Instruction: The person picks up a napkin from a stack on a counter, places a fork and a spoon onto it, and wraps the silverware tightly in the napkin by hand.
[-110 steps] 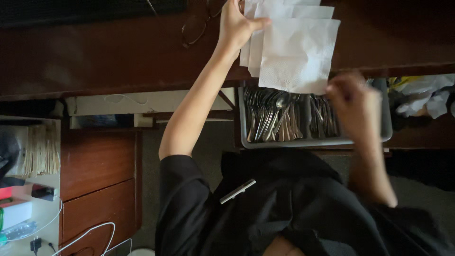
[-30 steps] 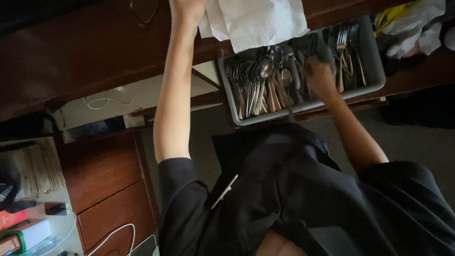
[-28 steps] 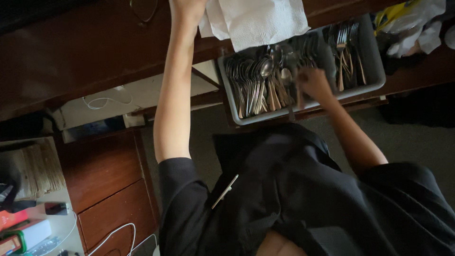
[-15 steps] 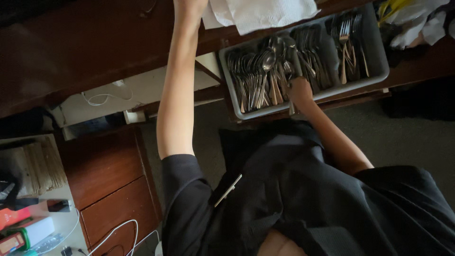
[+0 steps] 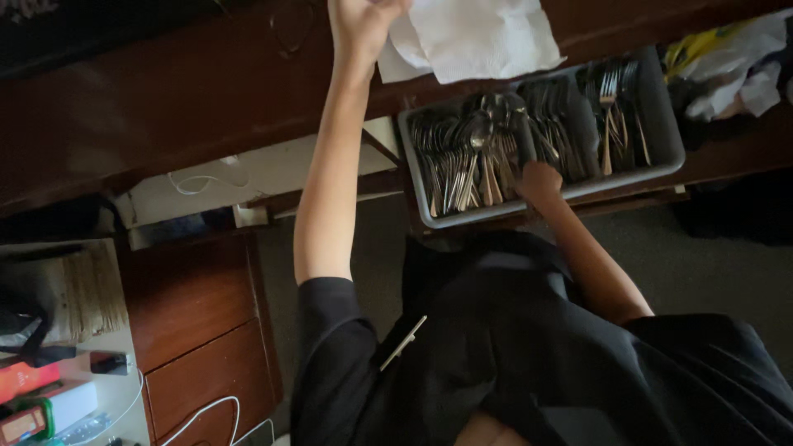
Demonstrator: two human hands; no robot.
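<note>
the right hand (image 5: 538, 180) sits at the near edge of the grey cutlery tray (image 5: 667, 140), fingers curled down among the spoons (image 5: 462, 161); whether they grip one i cannot tell. the spoon handles run near to far, lying just left of and beyond that hand. the forks (image 5: 615, 116) stand further right. the left hand (image 5: 360, 23), closed, pins white paper napkins (image 5: 475, 37) on the dark wooden counter (image 5: 165, 99), well apart from the tray.

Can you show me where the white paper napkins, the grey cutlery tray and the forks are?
white paper napkins (image 5: 483, 37), head view, middle of the top sheet.
grey plastic cutlery tray (image 5: 671, 140), head view, its right-hand rim.
metal forks (image 5: 610, 103), head view, on a fork in the right compartment.
</note>
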